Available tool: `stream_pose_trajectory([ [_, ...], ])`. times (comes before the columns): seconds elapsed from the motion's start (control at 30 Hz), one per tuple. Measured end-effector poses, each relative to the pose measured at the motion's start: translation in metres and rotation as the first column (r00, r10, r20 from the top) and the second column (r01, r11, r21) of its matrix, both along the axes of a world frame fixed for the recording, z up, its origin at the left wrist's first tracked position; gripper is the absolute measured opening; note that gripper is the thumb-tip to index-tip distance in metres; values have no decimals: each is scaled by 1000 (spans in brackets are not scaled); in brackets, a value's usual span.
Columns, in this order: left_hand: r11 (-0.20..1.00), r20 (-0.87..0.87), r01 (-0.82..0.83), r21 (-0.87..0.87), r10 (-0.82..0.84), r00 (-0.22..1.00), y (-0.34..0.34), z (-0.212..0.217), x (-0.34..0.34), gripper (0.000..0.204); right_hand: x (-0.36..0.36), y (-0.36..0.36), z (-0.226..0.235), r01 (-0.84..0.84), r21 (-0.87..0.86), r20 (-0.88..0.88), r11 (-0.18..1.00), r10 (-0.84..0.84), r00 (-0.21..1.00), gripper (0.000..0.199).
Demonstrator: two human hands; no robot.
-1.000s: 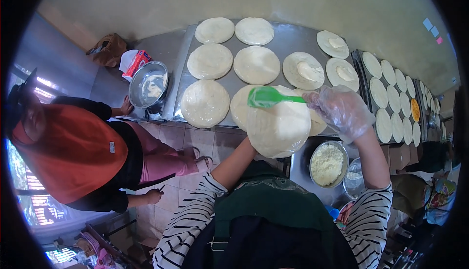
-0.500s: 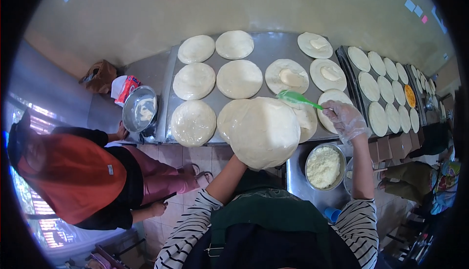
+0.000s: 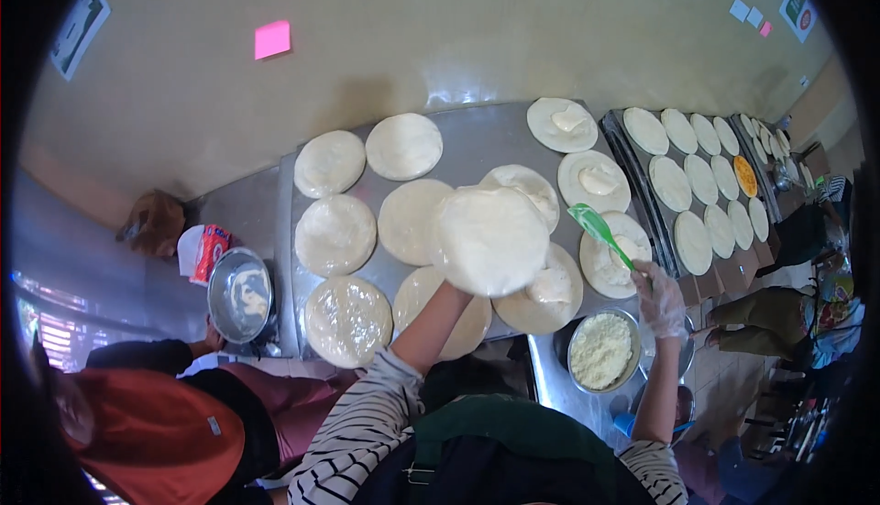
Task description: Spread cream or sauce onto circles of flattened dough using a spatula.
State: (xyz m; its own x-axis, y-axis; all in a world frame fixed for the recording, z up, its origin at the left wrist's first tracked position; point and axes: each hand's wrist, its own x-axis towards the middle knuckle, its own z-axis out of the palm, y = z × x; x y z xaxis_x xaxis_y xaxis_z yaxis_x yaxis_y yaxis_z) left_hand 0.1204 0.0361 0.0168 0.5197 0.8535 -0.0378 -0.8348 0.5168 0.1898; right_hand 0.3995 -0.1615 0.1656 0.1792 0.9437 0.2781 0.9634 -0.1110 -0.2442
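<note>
A pale round of dough (image 3: 490, 241) is held up over the steel table, with my left hand (image 3: 453, 290) beneath it; the fingers are hidden under the dough. My right hand (image 3: 657, 299), in a clear plastic glove, is closed around the handle of a green spatula (image 3: 600, 233). The spatula's blade angles up and to the left over a dough round with cream (image 3: 612, 262). More flat dough rounds (image 3: 335, 236) lie on the table, and those on its right side carry dollops of cream (image 3: 599, 181).
A bowl of pale crumbly filling (image 3: 601, 351) stands at the near right. A metal bowl with white residue (image 3: 242, 294) is at the left, beside a co-worker (image 3: 156, 432). Farther right, more rounds, one orange (image 3: 744, 176), lie on dark trays.
My view has shifted. The raised dough round is now farther over the table, and the spatula has swung from pointing left to pointing up and left, over the right-hand column of rounds.
</note>
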Motion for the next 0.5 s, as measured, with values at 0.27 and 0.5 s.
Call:
stream_pose_trajectory([
  [0.27, 991, 41, -27, -129, 33, 999, 167, 5, 74, 66, -1, -31, -31, 302, -83, -391, 950, -310, 867, 18],
  [0.5, 830, 66, -72, -554, 130, 989, 150, -11, 87, 104, 1, -33, -39, 321, -62, -457, 945, -313, 833, 18],
])
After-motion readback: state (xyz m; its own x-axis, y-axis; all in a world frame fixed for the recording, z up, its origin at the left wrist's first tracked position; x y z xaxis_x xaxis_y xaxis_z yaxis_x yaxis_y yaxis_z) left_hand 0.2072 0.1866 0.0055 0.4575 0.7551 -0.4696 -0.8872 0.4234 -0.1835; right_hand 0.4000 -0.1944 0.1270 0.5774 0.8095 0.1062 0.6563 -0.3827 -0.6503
